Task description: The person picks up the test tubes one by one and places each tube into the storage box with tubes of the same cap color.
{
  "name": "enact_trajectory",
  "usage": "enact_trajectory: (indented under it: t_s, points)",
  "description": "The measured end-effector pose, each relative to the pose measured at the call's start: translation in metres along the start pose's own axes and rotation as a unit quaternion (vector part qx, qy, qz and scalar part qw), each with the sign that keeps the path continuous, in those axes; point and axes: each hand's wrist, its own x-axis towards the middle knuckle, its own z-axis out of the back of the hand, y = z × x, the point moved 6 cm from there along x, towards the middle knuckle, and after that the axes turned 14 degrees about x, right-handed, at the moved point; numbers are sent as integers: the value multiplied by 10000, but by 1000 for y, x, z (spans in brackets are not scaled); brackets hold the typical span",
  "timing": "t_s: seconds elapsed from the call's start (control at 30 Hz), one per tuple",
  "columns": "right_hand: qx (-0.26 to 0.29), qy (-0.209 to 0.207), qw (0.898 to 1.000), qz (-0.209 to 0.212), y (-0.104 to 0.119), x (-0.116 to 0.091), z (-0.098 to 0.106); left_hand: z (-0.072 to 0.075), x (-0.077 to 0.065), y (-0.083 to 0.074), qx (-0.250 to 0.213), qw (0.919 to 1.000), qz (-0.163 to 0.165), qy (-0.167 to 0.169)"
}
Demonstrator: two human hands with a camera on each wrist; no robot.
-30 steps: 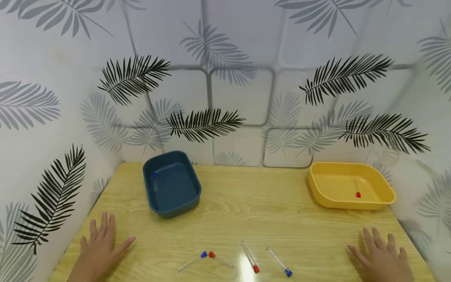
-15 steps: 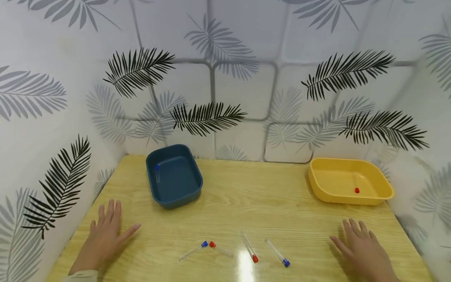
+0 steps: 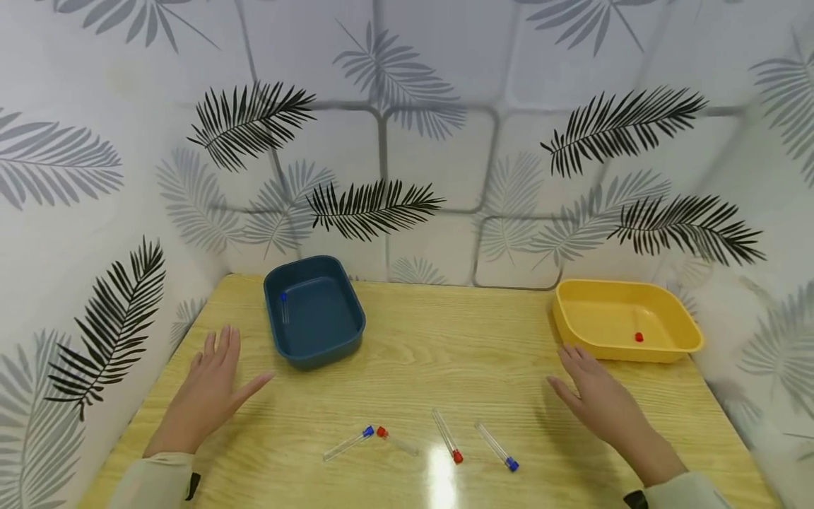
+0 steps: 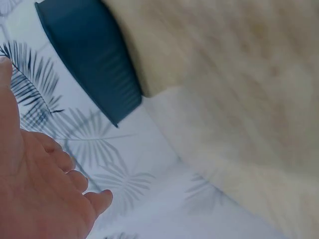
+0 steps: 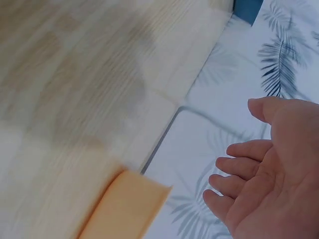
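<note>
My left hand (image 3: 205, 394) is held over the table's left side, fingers straight and thumb spread, with nothing in it. The blue tray (image 3: 314, 311) stands just beyond it. On the right, my right hand (image 3: 598, 403) hovers with extended fingers, its tips overlapping the front of the yellow tray (image 3: 626, 350) in the head view. Between the hands lie small clear tubes: a blue-capped tube (image 3: 348, 444), a red-capped tube (image 3: 397, 441), a second red-capped tube (image 3: 448, 435) and a second blue-capped tube (image 3: 497, 447). Both palms look bare in the wrist views.
Inside the blue tray lies a blue-capped tube (image 3: 284, 308). A red cap (image 3: 639, 337) shows in the yellow tray. The wooden table (image 3: 439, 346) ends against a leaf-patterned wall covering (image 3: 432, 233) at the back and sides.
Both hands have moved forward and inward, the right one further to the left, toward the yellow tray. Sleeves now show. The head view has shifted slightly; the tubes and trays stay put.
</note>
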Motion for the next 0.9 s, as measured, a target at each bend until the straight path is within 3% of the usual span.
enact_trajectory:
  t_s: [0.23,0.57,0.9]
  points:
    - [-177,2,9979,618,39,24,-15,11,14,-18,193,9997,-150,-79]
    - [-462,152,9866,1558,98,58,-47,-1,35,-31,404,9988,-288,-48]
    - [-152,945,9831,1558,142,96,-80,-14,50,-32,449,9989,-133,32]
